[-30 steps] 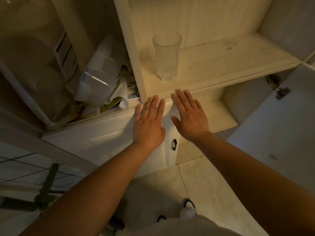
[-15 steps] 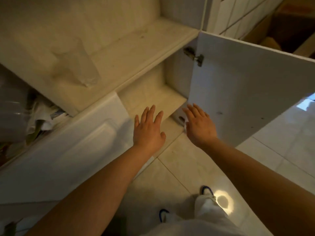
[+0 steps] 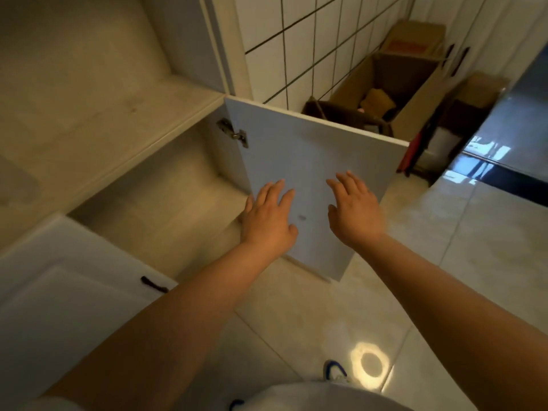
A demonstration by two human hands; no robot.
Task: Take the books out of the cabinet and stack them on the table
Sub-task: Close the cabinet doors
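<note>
A white cabinet (image 3: 98, 134) fills the left of the head view, with bare shelves. Its lower right door (image 3: 314, 161) stands swung open toward me, and the compartment behind it (image 3: 166, 209) shows no books. My left hand (image 3: 268, 219) and my right hand (image 3: 354, 210) are stretched out in front of that door, palms down, fingers straight and spread, holding nothing. Whether they touch the door I cannot tell. No book and no table are in view.
The lower left cabinet door (image 3: 59, 298) is closed, with a dark handle (image 3: 154, 284). An open cardboard box (image 3: 382, 90) stands against the tiled wall (image 3: 299, 40) behind the open door. Glossy floor tiles (image 3: 444, 277) spread to the right; my shoe (image 3: 336, 372) shows below.
My view has swung right, away from the glass and the cluttered left compartment. Both hands moved from the shelf edge to the front of the open right door.
</note>
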